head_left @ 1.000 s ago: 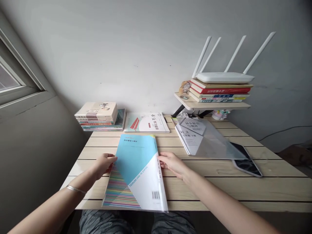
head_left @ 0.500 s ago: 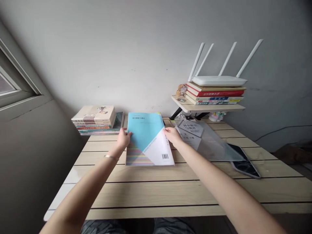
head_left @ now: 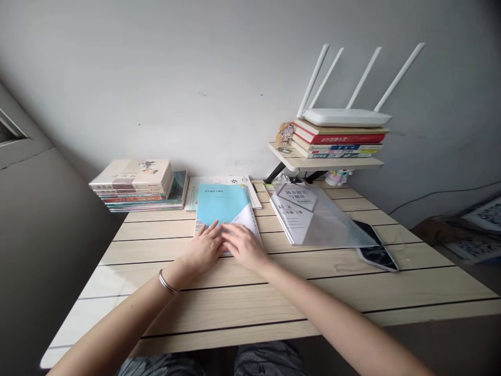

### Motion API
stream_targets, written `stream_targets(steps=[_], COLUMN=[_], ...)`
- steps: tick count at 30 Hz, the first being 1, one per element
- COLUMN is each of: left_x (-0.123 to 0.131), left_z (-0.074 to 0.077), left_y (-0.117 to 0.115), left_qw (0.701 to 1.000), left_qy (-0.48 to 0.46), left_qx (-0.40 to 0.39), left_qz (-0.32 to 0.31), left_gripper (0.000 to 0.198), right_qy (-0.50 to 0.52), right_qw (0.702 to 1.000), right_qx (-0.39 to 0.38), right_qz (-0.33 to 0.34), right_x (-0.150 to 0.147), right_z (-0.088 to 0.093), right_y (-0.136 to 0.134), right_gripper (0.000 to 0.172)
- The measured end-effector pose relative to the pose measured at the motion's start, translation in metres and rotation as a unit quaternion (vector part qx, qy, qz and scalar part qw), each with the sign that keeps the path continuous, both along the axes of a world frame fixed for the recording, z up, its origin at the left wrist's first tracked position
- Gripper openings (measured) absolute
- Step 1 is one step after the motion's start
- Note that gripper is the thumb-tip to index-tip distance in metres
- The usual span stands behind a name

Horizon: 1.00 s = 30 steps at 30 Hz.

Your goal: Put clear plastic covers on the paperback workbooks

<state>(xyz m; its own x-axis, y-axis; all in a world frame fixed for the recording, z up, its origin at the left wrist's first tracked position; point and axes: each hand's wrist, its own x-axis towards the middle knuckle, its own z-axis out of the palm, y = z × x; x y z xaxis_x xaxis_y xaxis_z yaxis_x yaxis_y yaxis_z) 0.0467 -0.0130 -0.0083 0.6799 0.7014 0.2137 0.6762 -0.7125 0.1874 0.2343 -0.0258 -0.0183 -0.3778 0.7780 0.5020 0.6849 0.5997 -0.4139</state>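
- The left hand [head_left: 205,246] and right hand [head_left: 245,246] lie close together, palms down and fingers loosely spread, with neither pinching anything; the fingertips almost meet
- Both rest on the lower edge of a blue-and-white workbook [head_left: 221,204], which lies flat near the far end of the bench [head_left: 313,292]; its glossy surface suggests a clear cover
- A metal bangle [head_left: 166,282] circles the left wrist
- The workbook overlaps a white book [head_left: 235,181] behind it, and a slight push could shift or crease that book
- A stack of books [head_left: 131,177] stands to the left
- To the right lies a book in a clear plastic cover [head_left: 309,214], its loose corner reaching a smartphone [head_left: 378,254]; dragging that cover could pull the phone along or scratch it
- A white router [head_left: 346,117] sits on books on a small shelf [head_left: 324,163], and a knock to the shelf could topple that pile
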Motion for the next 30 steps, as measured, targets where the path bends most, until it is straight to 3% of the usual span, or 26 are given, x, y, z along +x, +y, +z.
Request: stream_targets(steps=[4,10,16,23,26,30], left_x=[-0.024,-0.068,-0.071,-0.061,-0.057,-0.047], left_z=[-0.008,-0.005,-0.002,0.006,0.012,0.025], left_y=[0.0,-0.001,-0.006,-0.001,0.001,0.01], left_qw=[0.998,0.991,0.98,0.936,0.904,0.802], left_qy=[-0.01,-0.061,-0.124,-0.197,-0.231,-0.317], left_qx=[-0.055,-0.115,-0.147,-0.237,-0.275,-0.346], left_qz=[-0.026,-0.032,0.044,0.168,0.23,0.37], left_gripper=[0.042,0.04,0.035,0.018,0.025,0.049], right_qy=[0.024,0.048,0.065,0.093,0.148,0.203], right_qw=[0.999,0.995,0.995,0.987,0.97,0.947], right_qx=[-0.03,-0.078,-0.082,-0.125,-0.187,-0.24], right_qz=[0.025,0.029,-0.001,-0.036,-0.047,-0.067], right_x=[0.009,0.077,0.098,0.096,0.1,0.097], right_z=[-0.016,-0.024,-0.029,-0.029,-0.027,-0.023], right_y=[-0.019,-0.02,-0.026,-0.026,-0.023,-0.013], right_gripper=[0.017,0.016,0.015,0.013,0.015,0.025])
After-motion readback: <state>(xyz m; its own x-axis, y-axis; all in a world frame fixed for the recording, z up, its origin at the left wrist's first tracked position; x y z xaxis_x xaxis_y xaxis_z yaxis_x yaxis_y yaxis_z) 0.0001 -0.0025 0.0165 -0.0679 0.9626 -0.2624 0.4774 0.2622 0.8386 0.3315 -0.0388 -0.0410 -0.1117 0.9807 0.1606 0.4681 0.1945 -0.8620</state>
